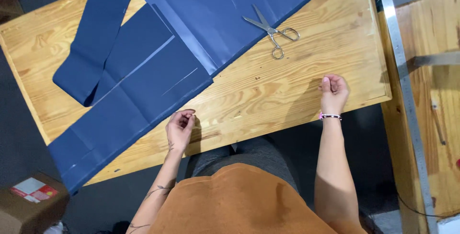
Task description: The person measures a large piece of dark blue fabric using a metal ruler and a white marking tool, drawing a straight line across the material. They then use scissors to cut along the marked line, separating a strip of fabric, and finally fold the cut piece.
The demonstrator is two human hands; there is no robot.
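Our left hand (180, 128), fingers pinched shut, hovers just beside the blue fabric's (158, 76) near edge, running diagonally up-right, while our loosely curled, empty right hand (333, 92) sits below the scissors (273, 30).

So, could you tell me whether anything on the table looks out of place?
Only slightly: the blue material hangs over the wooden table's near-left edge, and the scissors lie half on it. Nothing looks spilled or damaged.

A pale wooden worktop (268, 95) carries dark blue fabric sheets (158, 71) across its far-left part. Steel scissors (273, 32) lie at the fabric's edge. The left hand (180, 128), fingers curled, hovers just beside the fabric; the right hand (334, 91) is well apart from it.
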